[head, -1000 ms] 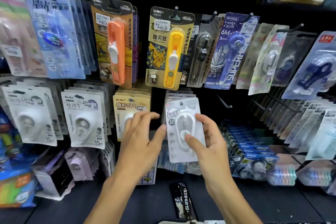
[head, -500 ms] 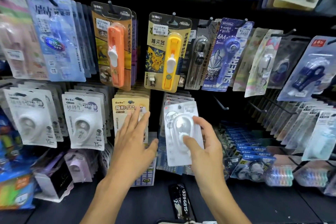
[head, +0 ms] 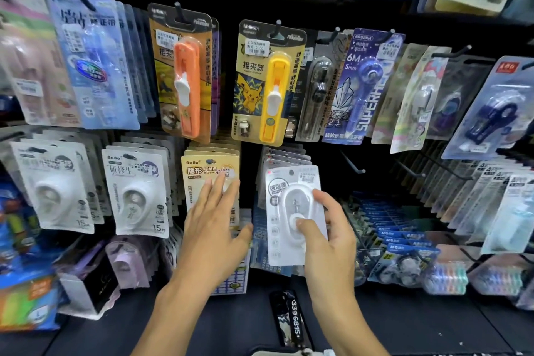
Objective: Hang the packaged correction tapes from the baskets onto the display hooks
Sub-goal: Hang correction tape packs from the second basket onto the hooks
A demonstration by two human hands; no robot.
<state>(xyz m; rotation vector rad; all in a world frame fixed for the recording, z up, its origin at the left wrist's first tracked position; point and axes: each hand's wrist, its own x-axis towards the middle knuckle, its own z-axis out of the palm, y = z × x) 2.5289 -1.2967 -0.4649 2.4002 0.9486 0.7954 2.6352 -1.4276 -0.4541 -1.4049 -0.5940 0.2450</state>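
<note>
Head view: my right hand (head: 326,235) grips the white correction tape pack (head: 291,217), thumb pressed on the clear blister front, fingers curled round its right edge and behind the card. Pack is upright, held in front of the stack of same white packs (head: 284,157) hanging just above and behind it; can't tell whether its hang hole is on the hook.

My left hand (head: 213,228) is spread flat, fingers straight and apart, holding nothing. Fingertips lie on the front of the yellow BoBo pack (head: 208,166), which hangs w/ more of the same behind it, just left of my right hand's pack. Thumb sticks out to the right, near the white pack's lower left edge but not touching.

Left of my left hand: two rows of white BoBo tape packs (head: 135,193) on hooks. Above both hands: orange clip pusher pack (head: 185,75) and yellow clip pusher pack (head: 267,84) on the upper row. Up and right of my right hand: blue 6M tape pack (head: 367,87). An empty display hook (head: 352,163) pokes out just right of the white stack.

Below my hands, a black strap w/ white digits (head: 291,318) lies on the dark shelf (head: 404,326).
</note>
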